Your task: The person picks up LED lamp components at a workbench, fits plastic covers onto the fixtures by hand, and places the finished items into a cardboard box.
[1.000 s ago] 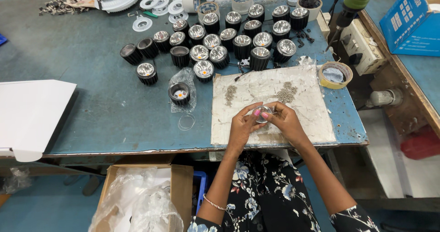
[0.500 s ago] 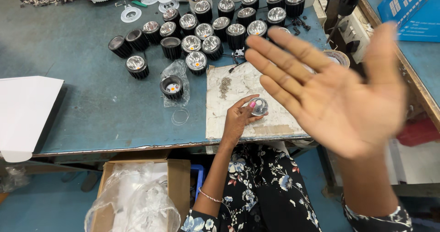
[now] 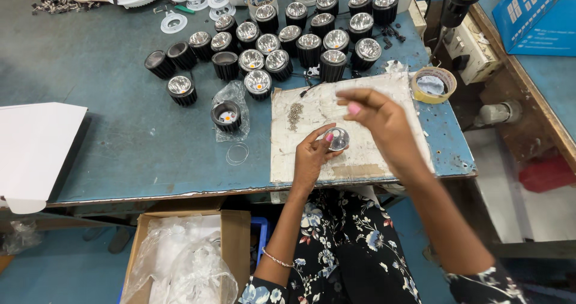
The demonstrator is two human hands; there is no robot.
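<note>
Left hand (image 3: 312, 157) is pinching a lens (image 3: 338, 139) at frame centre, holding it just above the pale mat (image 3: 366, 154) on the blue surface (image 3: 120, 142). Right hand (image 3: 378, 121) is hovering beside it, fingers loosely curled, gripping nothing. Risk: fingertip-only hold on a smooth part, so it could be slipping out and rolling off the near edge; the screws (image 3: 294, 115) nearby could be getting scattered. Lens is looking small, round, clear and glossy.

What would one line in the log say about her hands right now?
left hand: holds small round reflector lens | right hand: empty, above worn mat | screws on mat
</note>
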